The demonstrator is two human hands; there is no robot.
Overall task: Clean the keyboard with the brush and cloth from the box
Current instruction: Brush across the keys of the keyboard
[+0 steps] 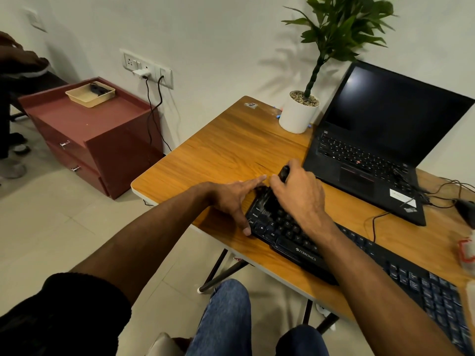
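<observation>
Right hand [298, 194] grips brush [284, 173] over keyboard [295, 242] left end; left hand [231, 199] flat, steadying edge.

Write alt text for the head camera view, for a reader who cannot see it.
A person's right hand grips a black brush over the left end of a black keyboard on a wooden table, while the left hand steadies the keyboard's edge. An open laptop and a potted plant stand behind; a tray sits on a red cabinet.
</observation>
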